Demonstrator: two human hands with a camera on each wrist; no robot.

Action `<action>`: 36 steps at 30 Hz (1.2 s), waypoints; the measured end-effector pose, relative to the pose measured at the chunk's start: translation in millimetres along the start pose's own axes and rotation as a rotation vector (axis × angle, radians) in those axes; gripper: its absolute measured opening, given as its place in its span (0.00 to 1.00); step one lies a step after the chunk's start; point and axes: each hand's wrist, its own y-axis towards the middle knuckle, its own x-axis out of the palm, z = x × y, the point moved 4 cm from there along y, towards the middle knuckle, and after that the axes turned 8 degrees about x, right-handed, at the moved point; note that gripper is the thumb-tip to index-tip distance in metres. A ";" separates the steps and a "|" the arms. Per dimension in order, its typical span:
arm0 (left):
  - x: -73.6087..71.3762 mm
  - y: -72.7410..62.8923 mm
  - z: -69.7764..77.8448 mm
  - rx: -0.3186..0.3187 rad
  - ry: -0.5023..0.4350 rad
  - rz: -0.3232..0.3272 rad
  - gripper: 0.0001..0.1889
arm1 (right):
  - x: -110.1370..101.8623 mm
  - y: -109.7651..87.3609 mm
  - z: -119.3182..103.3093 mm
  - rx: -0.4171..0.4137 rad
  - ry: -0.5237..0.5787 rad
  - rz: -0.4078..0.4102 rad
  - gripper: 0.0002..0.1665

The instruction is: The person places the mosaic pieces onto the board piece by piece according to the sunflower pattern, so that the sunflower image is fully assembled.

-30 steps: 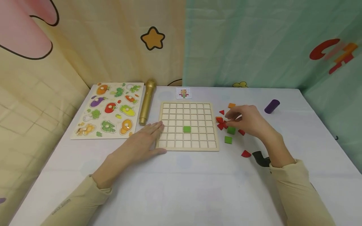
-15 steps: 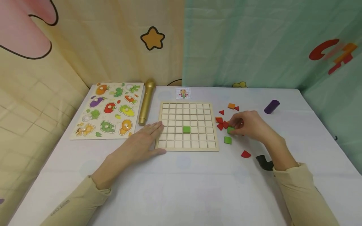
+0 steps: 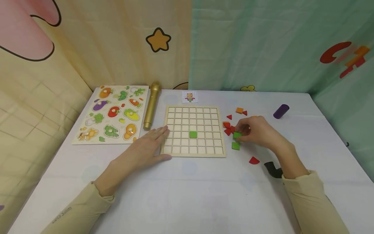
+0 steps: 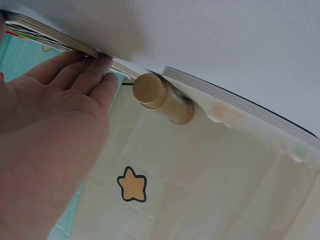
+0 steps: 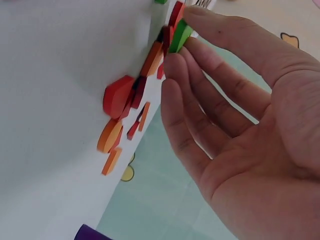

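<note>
1 green tile (image 3: 237, 135): off the grid board's (image 3: 201, 142) 3 o'clock side, in the right hand (image 3: 254, 130)
Tile body: probably light and stiff, perhaps slick
Tile edges: likely best taken by 2 opposite sides
Right fingertips: pinching the green tile against the thumb
Left hand (image 3: 149, 143): fingers straight, touching the board's 9 o'clock edge, gripping nothing

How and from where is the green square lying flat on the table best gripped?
Probably by two opposite edges, coming from above and the right: the green square is thin and lies flat, with the grid board on its left. The right hand pinches another green tile.
</note>
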 end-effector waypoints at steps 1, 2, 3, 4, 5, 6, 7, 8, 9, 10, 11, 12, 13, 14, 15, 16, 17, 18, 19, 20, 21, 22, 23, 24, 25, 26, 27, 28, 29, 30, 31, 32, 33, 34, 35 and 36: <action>0.2 0.0 -0.2 -0.001 -0.001 0.000 0.51 | 0.6 0.0 -2.3 -0.009 0.004 0.005 0.12; 0.4 0.0 -0.3 -0.002 -0.003 -0.002 0.51 | 1.6 -0.1 -5.2 -0.018 0.010 0.011 0.12; 0.5 -0.2 -0.5 0.000 -0.004 -0.001 0.51 | 2.8 -0.3 -8.6 -0.030 0.017 0.015 0.12; 0.4 -0.4 -0.4 0.001 -0.007 -0.001 0.51 | 4.5 -0.2 -12.1 -0.038 0.026 0.016 0.12; 0.3 -0.7 -0.2 0.001 -0.007 -0.002 0.51 | 6.4 -0.2 -16.1 -0.045 0.036 0.015 0.11; -0.1 -1.0 -0.1 0.001 -0.007 -0.002 0.51 | 8.4 0.3 -20.1 -0.051 0.045 0.015 0.11; -0.3 -0.9 0.3 0.002 -0.007 -0.003 0.51 | 10.5 0.3 -23.9 -0.059 0.053 0.015 0.11; -0.6 -0.8 0.6 0.001 -0.005 -0.004 0.51 | 12.6 0.2 -28.1 -0.064 0.063 0.013 0.11; -1.1 -0.7 1.0 -0.001 -0.005 -0.004 0.51 | 14.8 0.5 -32.6 -0.072 0.073 0.009 0.11; -1.4 -0.5 1.3 -0.002 -0.002 -0.003 0.51 | 17.0 1.1 -37.0 -0.080 0.079 0.005 0.12; -1.8 -0.4 1.5 0.000 0.001 0.001 0.51 | 19.4 2.0 -41.6 -0.091 0.078 0.004 0.12; -2.0 -0.3 1.6 0.000 0.003 0.003 0.50 | 21.6 3.1 -46.1 -0.100 0.077 0.004 0.12; -2.2 -0.1 1.7 -0.001 0.004 0.005 0.50 | 23.8 4.1 -50.6 -0.111 0.074 0.003 0.12; -2.3 0.0 1.9 -0.002 0.004 0.007 0.50 | 25.9 5.2 -55.2 -0.121 0.074 0.002 0.12; -2.1 0.0 1.9 -0.002 0.004 0.009 0.50 | 28.3 6.4 -59.5 -0.132 0.071 0.000 0.12; -1.8 -0.1 1.9 -0.002 0.005 0.010 0.50 | 30.2 7.4 -63.9 -0.146 0.067 0.000 0.12; -1.6 -0.2 1.8 -0.002 0.004 0.011 0.50 | 32.1 8.4 -68.1 -0.158 0.064 0.002 0.12; -1.2 -0.1 1.5 -0.006 0.002 0.009 0.50 | 33.8 9.2 -72.5 -0.165 0.067 0.003 0.12; -1.1 -0.1 1.5 -0.005 0.001 0.009 0.50 | 35.5 10.0 -77.1 -0.175 0.070 0.003 0.12; -0.9 -0.2 1.4 -0.005 0.002 0.010 0.50 | 37.4 10.8 -81.7 -0.181 0.069 0.000 0.11; -0.8 -0.3 1.2 -0.004 0.001 0.010 0.50 | 39.5 11.9 -86.3 -0.194 0.067 0.002 0.11; -0.6 -0.5 0.8 -0.008 0.001 0.009 0.50 | 41.4 13.1 -91.7 -0.207 0.063 0.003 0.11; -0.5 -0.7 0.4 -0.010 0.001 0.008 0.50 | 43.6 14.4 -96.7 -0.213 0.063 0.003 0.11; -0.2 -0.9 0.1 -0.011 0.002 0.007 0.50 | 45.8 15.8 -102.0 -0.222 0.062 0.002 0.11; -0.2 -1.1 -0.1 -0.011 0.000 0.007 0.50 | 48.1 17.1 -107.1 -0.232 0.057 0.000 0.11; -0.1 -1.2 -0.4 -0.015 -0.002 0.004 0.50 | 50.5 18.2 -111.6 -0.240 0.052 -0.001 0.11; 0.2 -1.2 -0.7 -0.018 -0.004 0.001 0.50 | 52.8 19.5 -115.5 -0.249 0.049 0.000 0.11; 0.5 -1.0 -1.0 -0.021 -0.006 -0.001 0.51 | 54.9 20.4 -118.8 -0.253 0.047 -0.002 0.11; 0.7 -0.8 -1.0 -0.020 -0.009 -0.001 0.51 | 56.9 21.3 -121.5 -0.252 0.047 -0.003 0.11; 0.7 -0.5 -1.0 -0.020 -0.011 -0.002 0.51 | 58.8 22.0 -123.4 -0.251 0.043 -0.006 0.11; 0.8 -0.2 -1.0 -0.022 -0.014 -0.004 0.51 | 60.6 22.6 -124.6 -0.248 0.042 -0.009 0.11; 0.9 -0.1 -1.1 -0.024 -0.015 -0.006 0.51 | 62.1 23.1 -125.2 -0.244 0.042 -0.010 0.11; 0.9 0.1 -0.9 -0.024 -0.015 -0.006 0.51 | 63.5 23.6 -125.3 -0.238 0.045 -0.013 0.11; 0.8 0.4 -0.7 -0.024 -0.013 -0.005 0.51 | 64.5 23.7 -125.2 -0.232 0.048 -0.012 0.11; 0.6 0.5 -0.4 -0.021 -0.012 -0.002 0.51 | 65.3 23.9 -125.0 -0.226 0.051 -0.011 0.11; 0.3 0.6 -0.2 -0.018 -0.010 0.001 0.50 | 66.0 24.1 -124.5 -0.223 0.054 -0.009 0.11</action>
